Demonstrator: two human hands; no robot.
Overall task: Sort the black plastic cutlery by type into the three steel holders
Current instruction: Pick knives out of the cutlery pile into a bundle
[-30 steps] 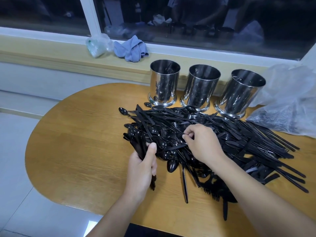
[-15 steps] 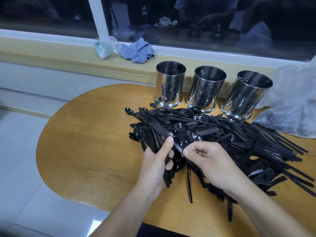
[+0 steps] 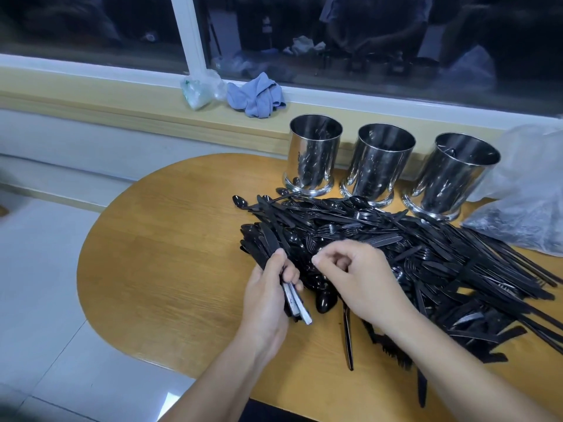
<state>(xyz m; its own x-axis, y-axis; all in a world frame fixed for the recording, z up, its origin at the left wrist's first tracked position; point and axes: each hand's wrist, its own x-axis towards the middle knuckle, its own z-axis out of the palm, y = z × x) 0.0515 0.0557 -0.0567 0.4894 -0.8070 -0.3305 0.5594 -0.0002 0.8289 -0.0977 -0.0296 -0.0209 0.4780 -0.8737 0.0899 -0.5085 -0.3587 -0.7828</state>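
Note:
A big heap of black plastic cutlery point(image 3: 396, 248) covers the right half of the wooden table point(image 3: 170, 263). Behind it stand three steel holders: left point(image 3: 313, 156), middle point(image 3: 377, 166), right point(image 3: 451, 175). My left hand point(image 3: 268, 300) grips a bundle of black knives point(image 3: 271, 248) at the heap's left edge, handles sticking out below the fingers. My right hand point(image 3: 356, 275) hovers just right of it over the heap, fingers curled with thumb and forefinger close together; I see nothing between them.
A clear plastic bag point(image 3: 524, 208) lies at the table's right back corner. On the window ledge sit a blue cloth point(image 3: 256, 97) and a small crumpled bag point(image 3: 199, 89). The table's rounded left part shows bare wood; pale floor tiles lie beyond.
My right hand brought a knife from the heap to the left hand's bundle and let go of it. The left hand tightened its grip on the bundle. The view shifted left.

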